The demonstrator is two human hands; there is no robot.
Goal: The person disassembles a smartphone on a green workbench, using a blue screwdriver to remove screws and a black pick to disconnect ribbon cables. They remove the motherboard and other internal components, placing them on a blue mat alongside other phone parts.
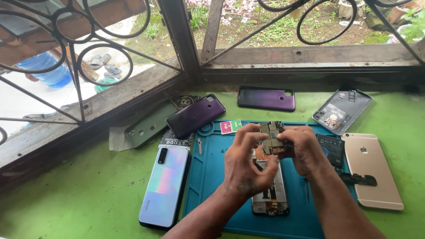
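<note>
From my seat, the far left shows a wrought-iron window grille (75, 57) with a blue water jug (46, 67) and sandals (104, 64) on the ground outside. Inside, on the green table surface (79, 194), a grey-green phone case (148, 125) lies by the sill, touching a dark purple phone back (195, 115) that leans across it. Just below, a pale iridescent phone (164, 186) rests face down, its lower right edge beside the blue repair mat (212, 186). That mat works as a shallow tray: in it I see a small metal tool (199, 146), a pink-and-green sticker tab (230, 126) near the top rim, and an opened phone chassis (270, 194) lying lengthwise with its insides exposed. Above that chassis my left hand (245, 166) and right hand (305, 150) meet; both pinch a circuit board (272, 138) between fingertips, the left fingers curled narrow on its left edge, the right closed on its right edge, so the board hangs in the air over the chassis, clear of the mat. Behind the hands a second purple back cover (266, 98) lies flat near the window frame. Right of the hands a black battery (331, 149) sits at the mat's edge, a dark flex strip (359, 179) lies across a gold phone (372, 170), and a grey phone frame (341, 110) rests further back. Past the sill (310, 55) there is grass and a potted plant (411, 24).
</note>
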